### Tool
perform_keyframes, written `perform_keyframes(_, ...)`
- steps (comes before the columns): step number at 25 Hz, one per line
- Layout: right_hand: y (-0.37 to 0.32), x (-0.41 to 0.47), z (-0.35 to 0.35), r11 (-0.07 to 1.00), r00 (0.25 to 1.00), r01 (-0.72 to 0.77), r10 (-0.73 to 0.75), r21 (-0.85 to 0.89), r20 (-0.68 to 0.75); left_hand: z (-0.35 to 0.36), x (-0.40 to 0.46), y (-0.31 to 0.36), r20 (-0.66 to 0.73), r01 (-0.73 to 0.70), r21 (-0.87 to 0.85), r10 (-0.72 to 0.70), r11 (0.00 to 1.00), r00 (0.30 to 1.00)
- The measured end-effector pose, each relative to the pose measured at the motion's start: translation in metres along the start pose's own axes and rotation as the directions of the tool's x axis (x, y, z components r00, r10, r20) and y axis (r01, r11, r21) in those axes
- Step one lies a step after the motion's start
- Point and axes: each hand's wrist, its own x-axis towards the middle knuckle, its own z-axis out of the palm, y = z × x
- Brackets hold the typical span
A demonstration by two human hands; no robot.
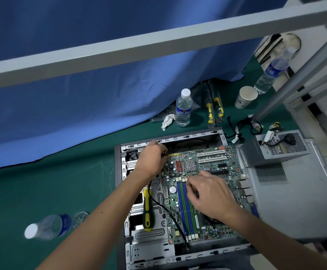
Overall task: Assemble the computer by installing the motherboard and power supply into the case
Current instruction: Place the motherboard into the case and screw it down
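Working: your left hand [152, 158] pinches a small cable connector at the green rectangular motherboard [201, 184] edge, 11 o'clock.
Right hand [209, 193]: fingers curled on the board centre; contents hidden.
Board: inside the grey metal case [149, 248].
Supply: grey perforated power supply box [275, 151] outside, 2 o'clock.

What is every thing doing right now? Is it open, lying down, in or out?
case: open, lying flat
motherboard: inside the case
power supply: outside, beside the case
screwdriver: lying in the case
left hand: pinching a cable connector
right hand: curled on the board
near bottle: lying down, capped
paper cup: upright
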Motion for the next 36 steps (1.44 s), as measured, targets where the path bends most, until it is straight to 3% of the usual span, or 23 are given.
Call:
perform_keyframes(4, -0.001, 0.001, 0.0, 1.0, 1.0, 0.011, -0.011, 0.003, -0.006, -0.004, 0.002, 0.0, -0.014, 0.063, -0.012, -0.063, 0.998, 0.998)
perform_keyframes(10, 0.0, 0.0, 0.0, 1.0, 1.0, 0.011, -0.011, -0.003, -0.02, -0.014, 0.018, 0.011, 0.071, 0.16, -0.004, -0.159, 0.987, 0.985)
perform_keyframes(17, -0.002, 0.001, -0.001, 1.0, 0.998, 0.026, -0.026, -0.006, -0.061, -0.011, 0.015, 0.009, 0.068, 0.172, 0.015, -0.172, 0.985, 0.983)
perform_keyframes(23, 0.001, 0.002, -0.001, 0.999, 0.996, 0.047, -0.047, 0.0, -0.072, -0.005, 0.015, 0.022, 0.018, 0.079, 0.24, -0.086, 0.967, 0.996)
perform_keyframes(25, 0.0, 0.001, 0.0, 0.999, 0.996, 0.046, -0.046, 0.003, -0.076, -0.003, 0.012, 0.016, 0.013, 0.068, 0.193, -0.072, 0.979, 0.997)
perform_keyframes(29, 0.001, 0.001, 0.002, 0.999, 0.996, 0.047, -0.047, 0.002, -0.08, -0.012, 0.007, -0.002, 0.049, 0.126, -0.088, -0.122, 0.988, 0.991)
perform_keyframes(33, 0.001, 0.001, 0.003, 0.999, 0.996, 0.04, -0.041, -0.006, -0.084, -0.014, 0.007, 0.003, 0.114, 0.143, -0.079, -0.134, 0.987, 0.984)
perform_keyframes(36, 0.001, 0.0, 0.003, 0.999, 0.996, 0.04, -0.04, -0.005, -0.079, -0.021, 0.016, 0.002, 0.258, 0.342, -0.33, -0.264, 0.88, 0.929)
